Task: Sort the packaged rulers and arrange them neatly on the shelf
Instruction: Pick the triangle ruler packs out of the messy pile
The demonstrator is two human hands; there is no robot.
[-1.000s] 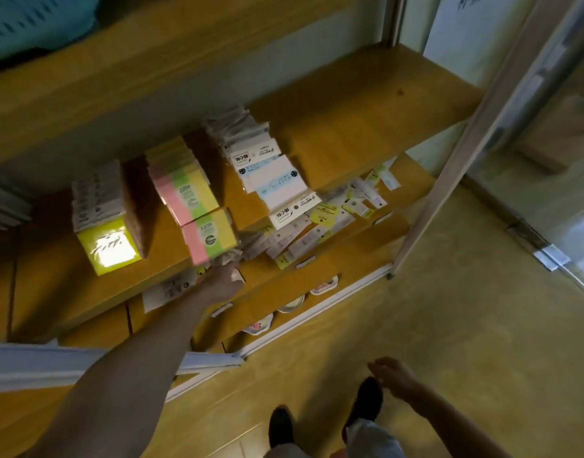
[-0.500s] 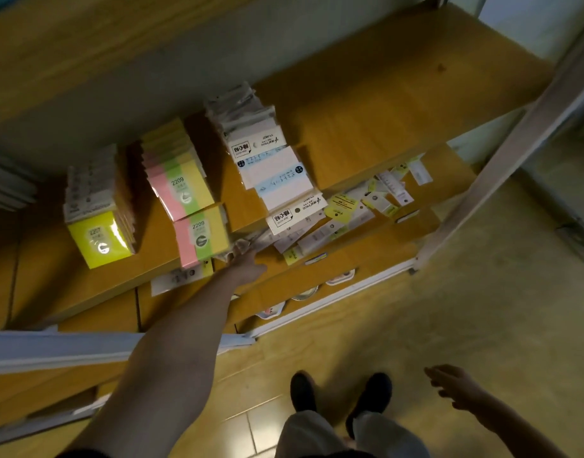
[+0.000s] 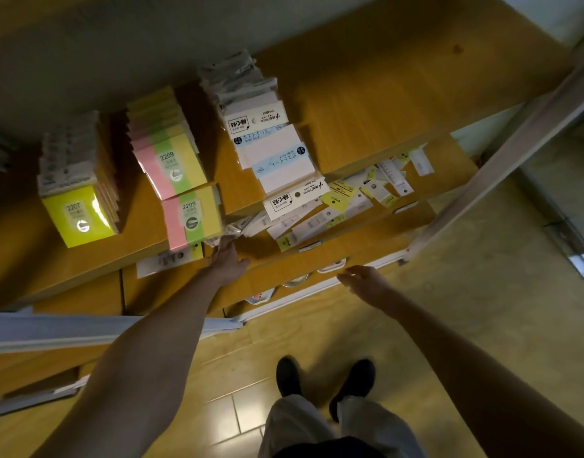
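Several packaged rulers (image 3: 317,219) lie scattered and overlapping on the lower wooden shelf (image 3: 366,241), partly hidden under the shelf above. One more ruler pack (image 3: 165,261) lies apart to the left. My left hand (image 3: 229,262) reaches onto that lower shelf, its fingertips touching the left end of the ruler pile and its thumb spread out to the side. My right hand (image 3: 363,279) hovers in front of the shelf's edge with its fingers apart, holding nothing.
The upper shelf (image 3: 399,104) carries stacks of sticky notes: yellow (image 3: 79,213), pink-green-yellow (image 3: 168,163) and white (image 3: 274,153); its right half is bare wood. A metal post (image 3: 502,160) slants at the right. Below are a white rail (image 3: 52,328) and my feet (image 3: 323,381).
My right hand has risen from low near the floor up to the lower shelf's front edge. My left hand has stayed at the left end of the ruler pile.
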